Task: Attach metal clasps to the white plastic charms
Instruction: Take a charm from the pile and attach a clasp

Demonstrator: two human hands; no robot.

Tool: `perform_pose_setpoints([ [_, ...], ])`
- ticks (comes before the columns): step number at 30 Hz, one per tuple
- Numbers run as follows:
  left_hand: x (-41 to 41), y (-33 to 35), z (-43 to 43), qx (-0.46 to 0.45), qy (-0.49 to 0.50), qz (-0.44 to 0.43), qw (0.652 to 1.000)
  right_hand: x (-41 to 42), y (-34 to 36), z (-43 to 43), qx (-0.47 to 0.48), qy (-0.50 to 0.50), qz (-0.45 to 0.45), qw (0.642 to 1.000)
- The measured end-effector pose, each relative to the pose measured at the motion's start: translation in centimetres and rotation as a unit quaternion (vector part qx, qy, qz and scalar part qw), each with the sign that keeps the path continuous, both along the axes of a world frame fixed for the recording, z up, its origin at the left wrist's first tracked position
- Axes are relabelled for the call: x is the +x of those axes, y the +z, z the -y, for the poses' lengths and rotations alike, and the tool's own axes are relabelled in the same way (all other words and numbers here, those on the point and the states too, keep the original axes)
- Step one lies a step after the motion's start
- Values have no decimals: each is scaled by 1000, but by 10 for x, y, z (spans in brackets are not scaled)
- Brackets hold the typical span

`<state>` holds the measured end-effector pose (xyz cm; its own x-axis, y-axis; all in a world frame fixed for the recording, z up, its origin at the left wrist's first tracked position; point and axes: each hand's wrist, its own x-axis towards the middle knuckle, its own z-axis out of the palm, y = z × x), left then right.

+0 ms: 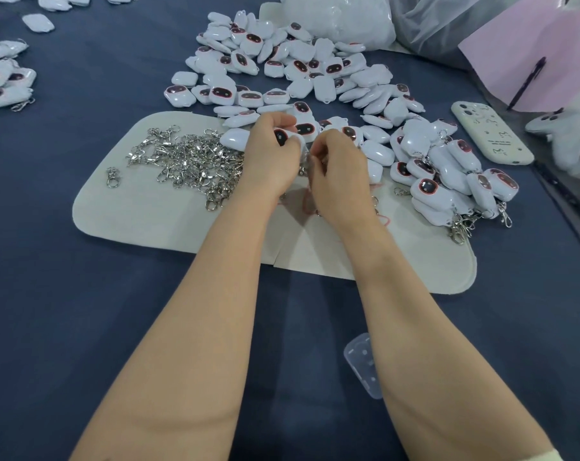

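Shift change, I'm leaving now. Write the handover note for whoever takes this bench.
Left hand grips a white plastic charm with a dark face; right hand pinches what looks like a silver metal clasp at it.
Loose clasps lie on the cream felt mat.
Done: clasped charms, right.
To do: bare charms beyond the mat.

Blue-clothed table [82,294] under a beige mat [142,207], loose white charms [282,61], a phone [491,134].
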<state>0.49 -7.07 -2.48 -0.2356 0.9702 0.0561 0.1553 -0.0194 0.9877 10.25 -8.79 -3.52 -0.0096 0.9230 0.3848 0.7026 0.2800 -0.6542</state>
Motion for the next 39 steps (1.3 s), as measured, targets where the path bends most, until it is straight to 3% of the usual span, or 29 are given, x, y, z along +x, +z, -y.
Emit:
perform_pose_setpoints([
  [3,0,-1,1,-8,-6,-1,1000,-2,-1,-1,-16,-2,17,1000],
  [6,2,2,1,4,-19,33,999,-4,1,0,-14,-12,-83,996],
  [9,5,6,3,-1,-13,163,986,-4,4,-1,-39,-26,-184,982],
  [12,7,8,4,-14,-4,282,959,-4,5,-3,-33,-39,-213,976],
  [14,7,9,3,-35,-11,315,948,-3,5,-3,-19,-37,-225,973],
  [16,4,7,2,-63,-26,279,958,-1,5,-3,-4,-36,-225,974],
  [19,0,8,5,-88,-88,129,984,3,5,-3,30,-58,-187,980],
  [21,-3,9,6,-103,-98,77,987,5,5,-4,46,-69,-176,981],
  [28,-8,18,8,-152,-60,234,958,2,5,-2,57,-21,-84,995],
  [33,-5,20,8,-115,-37,219,968,0,6,0,32,4,-90,995],
  [36,-2,20,7,-87,-45,247,964,-1,9,-1,3,4,-175,985],
  [39,0,19,8,-106,-77,281,951,2,12,-3,-31,-10,-326,945],
])
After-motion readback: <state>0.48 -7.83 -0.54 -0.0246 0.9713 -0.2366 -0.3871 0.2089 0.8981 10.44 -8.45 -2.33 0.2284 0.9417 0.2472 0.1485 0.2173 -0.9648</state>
